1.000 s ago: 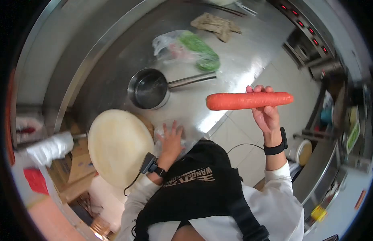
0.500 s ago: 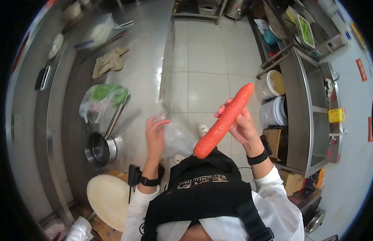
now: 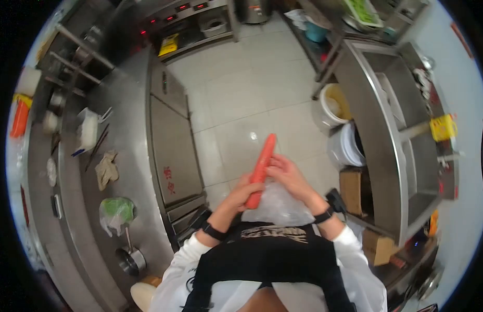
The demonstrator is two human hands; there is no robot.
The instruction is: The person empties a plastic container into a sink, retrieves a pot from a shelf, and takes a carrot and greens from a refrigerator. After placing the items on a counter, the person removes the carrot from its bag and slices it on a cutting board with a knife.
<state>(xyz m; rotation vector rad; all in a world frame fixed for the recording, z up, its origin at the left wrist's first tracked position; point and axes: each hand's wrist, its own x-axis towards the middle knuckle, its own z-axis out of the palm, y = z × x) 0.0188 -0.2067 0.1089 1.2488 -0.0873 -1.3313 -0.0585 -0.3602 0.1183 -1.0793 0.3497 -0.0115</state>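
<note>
A long orange-red carrot [image 3: 263,165] is held upright at a slant in front of my apron. My left hand [image 3: 242,193] is closed round its lower part. My right hand [image 3: 289,179] is at the carrot's right side, its fingers curled with the tips against or very near it. From below the right fingers hangs a crumpled clear plastic bag [image 3: 281,206], in front of the apron. The right hand seems to grip its top, though the exact hold is hidden.
On the steel counter at left are a bagged green vegetable [image 3: 117,209], a saucepan [image 3: 131,260], a cloth [image 3: 106,169] and a white container [image 3: 88,130]. A steel sink [image 3: 379,151] stands at right, with buckets [image 3: 346,145] and a cardboard box [image 3: 352,191] beside it.
The carrot has come lower and to the left, from my right hand into my left. The bag, earlier by my left hand, now hangs below the right. The view has turned away from the counter.
</note>
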